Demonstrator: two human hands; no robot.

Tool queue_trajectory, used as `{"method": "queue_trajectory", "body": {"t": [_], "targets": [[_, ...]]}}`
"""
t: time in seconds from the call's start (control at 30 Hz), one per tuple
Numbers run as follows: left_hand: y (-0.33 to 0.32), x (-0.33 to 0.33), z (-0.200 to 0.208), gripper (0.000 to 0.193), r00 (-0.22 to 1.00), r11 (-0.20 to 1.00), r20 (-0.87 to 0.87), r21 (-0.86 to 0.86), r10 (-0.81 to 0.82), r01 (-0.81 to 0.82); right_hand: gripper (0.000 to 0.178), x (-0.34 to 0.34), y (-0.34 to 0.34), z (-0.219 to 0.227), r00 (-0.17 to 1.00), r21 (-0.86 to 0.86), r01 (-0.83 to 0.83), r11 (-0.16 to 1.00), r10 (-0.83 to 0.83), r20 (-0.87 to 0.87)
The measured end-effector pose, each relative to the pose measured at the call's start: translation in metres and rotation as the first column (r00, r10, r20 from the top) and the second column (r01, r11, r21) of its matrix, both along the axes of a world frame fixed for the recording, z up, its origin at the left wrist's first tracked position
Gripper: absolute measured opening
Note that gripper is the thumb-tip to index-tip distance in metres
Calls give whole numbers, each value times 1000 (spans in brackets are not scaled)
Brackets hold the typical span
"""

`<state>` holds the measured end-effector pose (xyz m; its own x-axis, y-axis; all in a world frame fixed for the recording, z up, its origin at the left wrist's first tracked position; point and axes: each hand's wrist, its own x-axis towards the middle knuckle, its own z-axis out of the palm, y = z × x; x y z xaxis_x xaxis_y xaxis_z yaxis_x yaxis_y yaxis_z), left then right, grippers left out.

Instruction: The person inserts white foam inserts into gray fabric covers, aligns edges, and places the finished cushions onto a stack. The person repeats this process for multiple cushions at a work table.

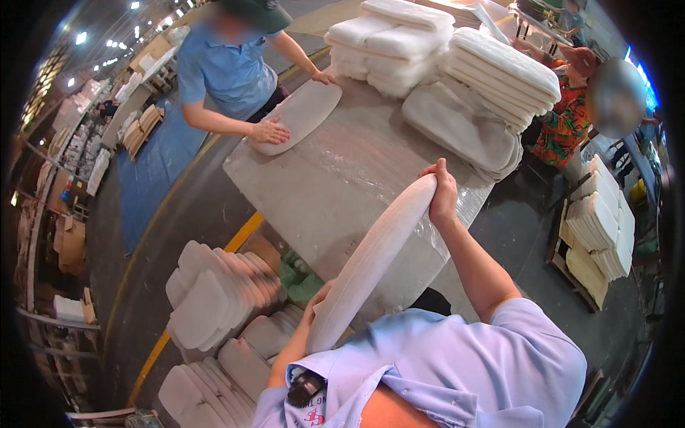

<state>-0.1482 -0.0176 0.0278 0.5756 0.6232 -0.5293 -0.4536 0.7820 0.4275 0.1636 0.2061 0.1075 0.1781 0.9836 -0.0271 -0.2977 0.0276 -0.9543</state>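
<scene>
A long white cushion (378,250) with rounded ends is tilted on its edge between my two hands, over the near side of the table. My right hand (442,194) grips its far end, thumb up along the tip. At the near end, close to my body, my left hand (319,301) is wrapped round the side; its fingers are mostly hidden behind the cushion. Across the table, a co-worker in a blue shirt has both hands on another white cushion (303,120) lying flat at the far left edge.
A grey table (314,192) with a shiny plastic-like cover stands before me. Tall stacks of white padding (389,46) and cushions (464,125) fill its far right. More cushions (214,299) are piled at lower left, beside a green bundle (298,277). A loaded pallet (596,221) stands right.
</scene>
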Motion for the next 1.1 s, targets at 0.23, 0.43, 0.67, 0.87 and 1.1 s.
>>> {"method": "queue_trajectory", "body": {"t": [0.23, 0.43, 0.67, 0.87, 1.1], "targets": [[6, -24, -7, 65, 543, 851, -813, 426, 210, 308, 62, -5, -36, -24, 987, -54, -28, 998, 19, -158], [-37, -22, 38, 60, 857, 882, -484, 464, 179, 78, 50, 45, -58, -92, 997, -249, -17, 968, 36, 71], [-102, 7, -37, 51, 636, 884, -637, 437, 436, -169, 45, 56, -45, -98, 964, -109, -247, 963, 256, 75], [-183, 49, -51, 51, 461, 547, -333, 235, 822, -804, 48, 53, -22, -60, 728, -167, -582, 796, 602, 329], [-171, 113, -51, 53, 119, 138, -173, 107, 978, -985, 66, 1, -40, 45, -188, -271, -958, 97, 504, 843]]}}
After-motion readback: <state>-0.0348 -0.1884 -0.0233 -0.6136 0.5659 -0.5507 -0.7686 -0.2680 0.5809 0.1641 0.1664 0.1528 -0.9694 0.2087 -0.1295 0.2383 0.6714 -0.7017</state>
